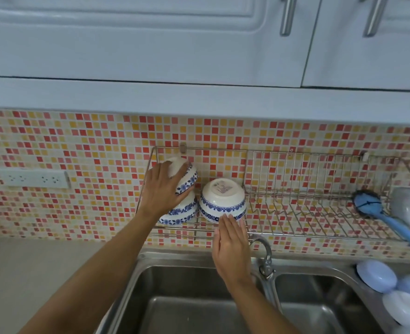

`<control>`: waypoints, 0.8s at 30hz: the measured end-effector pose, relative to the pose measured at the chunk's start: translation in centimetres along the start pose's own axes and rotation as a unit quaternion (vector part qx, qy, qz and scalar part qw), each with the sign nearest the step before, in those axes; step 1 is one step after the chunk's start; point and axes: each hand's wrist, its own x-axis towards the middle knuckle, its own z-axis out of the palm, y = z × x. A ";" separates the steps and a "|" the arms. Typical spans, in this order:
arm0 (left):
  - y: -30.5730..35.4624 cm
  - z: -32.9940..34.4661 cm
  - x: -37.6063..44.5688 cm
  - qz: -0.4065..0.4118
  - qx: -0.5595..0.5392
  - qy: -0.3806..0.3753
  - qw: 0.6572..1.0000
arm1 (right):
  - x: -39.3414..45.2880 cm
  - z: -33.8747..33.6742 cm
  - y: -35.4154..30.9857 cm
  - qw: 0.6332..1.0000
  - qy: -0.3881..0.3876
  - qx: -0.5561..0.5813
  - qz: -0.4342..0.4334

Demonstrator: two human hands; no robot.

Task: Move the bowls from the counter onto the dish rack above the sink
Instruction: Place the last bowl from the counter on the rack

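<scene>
The fingers (172,175) of the left hand (161,189) are wrapped over the base and side of the top bowl (187,179), which is held upside down and tilted, its rim resting on the upturned bowl beneath (183,212); the grasp is closed on that top bowl. The fingers (228,224) of the right hand (231,247) are stretched out flat and together, nothing being gripped, with the tips touching or just short of the lower rim of a third bowl (223,201), which sits upside down on the dish rack (295,213) just beside the stacked pair. All three bowls are thus seen at the left end of the rack, which is fixed to the tiled wall above the sink (199,297). The step in hand is judged to be the settling of the top bowl onto the one below, while the neighbouring bowl is steadied or nudged into line. What the next move calls for is that the tilted bowl be levelled and seated squarely before the grasp is loosened, since glazed ware stacked crookedly could slide off toward the sink. No bowl is seen on the bare strip of worktop (42,273) to the left, though little of it is in view, so it cannot be told whether more remain to be fetched. A blue brush (377,208) lies at the far right of the rack, well apart from the bowls.
</scene>
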 end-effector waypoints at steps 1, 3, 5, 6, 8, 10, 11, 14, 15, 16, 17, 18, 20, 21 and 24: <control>0.1 0.1 -0.3 0.009 0.005 -0.012 1.000 | 0.0 0.0 0.0 1.000 0.001 0.000 0.000; 0.2 0.5 -0.8 0.012 0.007 -0.033 0.999 | 0.1 -0.1 0.0 1.000 0.003 -0.002 0.000; 0.2 0.9 -1.2 0.009 0.008 -0.053 0.999 | 0.0 -0.1 -0.1 1.000 0.002 -0.006 0.002; 0.2 1.1 -1.3 0.013 0.006 -0.062 0.998 | 0.0 -0.1 -0.1 1.000 0.002 -0.008 0.003; 0.3 1.6 -1.4 0.031 0.000 -0.088 0.996 | -0.1 -0.1 -0.2 1.000 0.003 -0.010 0.007; 0.2 2.1 -1.5 0.046 -0.007 -0.108 0.993 | -0.1 -0.1 -0.3 1.000 0.006 -0.014 0.008; 0.2 2.2 -1.4 0.044 -0.013 -0.114 0.992 | 0.0 -0.1 -0.3 1.000 0.008 -0.015 0.008; 0.2 2.3 -1.4 0.028 -0.028 -0.126 0.991 | -0.1 0.0 -0.2 1.000 0.005 -0.020 0.007; 0.2 2.3 -1.5 0.025 -0.031 -0.131 0.991 | -0.1 0.0 -0.2 1.000 0.004 -0.021 0.005; 0.2 2.3 -1.5 0.024 -0.034 -0.134 0.990 | -0.1 0.0 -0.2 1.000 0.004 -0.023 0.005; 0.2 2.3 -1.5 0.023 -0.036 -0.136 0.990 | -0.1 0.0 -0.3 1.000 0.004 -0.023 0.005; 0.2 2.3 -1.5 0.023 -0.037 -0.137 0.990 | -0.1 0.0 -0.3 1.000 0.003 -0.024 0.006; 0.2 2.3 -1.7 0.022 -0.041 -0.137 0.990 | 0.0 0.0 -0.3 1.000 -0.001 -0.027 0.009; 0.3 2.2 -1.7 0.020 -0.046 -0.135 0.990 | 0.0 0.0 -0.3 0.999 -0.003 -0.030 0.011; 0.7 1.8 -1.9 0.006 -0.080 -0.136 0.987 | 0.0 -0.3 -0.4 0.999 -0.003 -0.039 0.010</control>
